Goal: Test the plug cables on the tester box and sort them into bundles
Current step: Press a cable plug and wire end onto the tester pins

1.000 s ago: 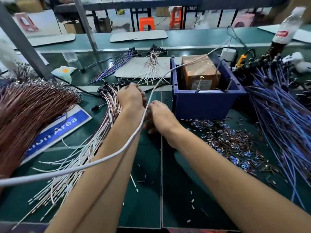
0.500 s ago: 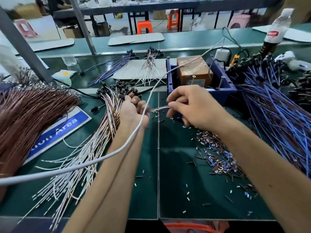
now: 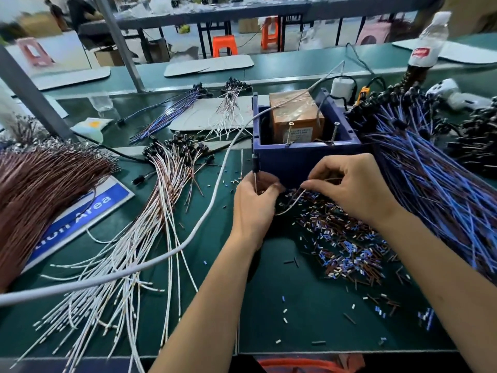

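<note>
Blue bin (image 3: 295, 162) behind left hand (image 3: 252, 208) and right hand (image 3: 352, 189) pinching one cable (image 3: 291, 204).

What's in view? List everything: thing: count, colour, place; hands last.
tester box: one, brown, inside blue bin, centre back
held cable: one, pale, black plug up, between both hands
white-brown cables: many, fanned left of centre
brown wire bundle: one, far left
blue cables: many, right
small bundles: two, behind, on white sheet
cut bits: many, mixed colours, mat front of bin
grey cord: one, crossing left to bin
bottle: one, back right
left hand: grip on cable below the plug
right hand: pinches cable's other end
</note>
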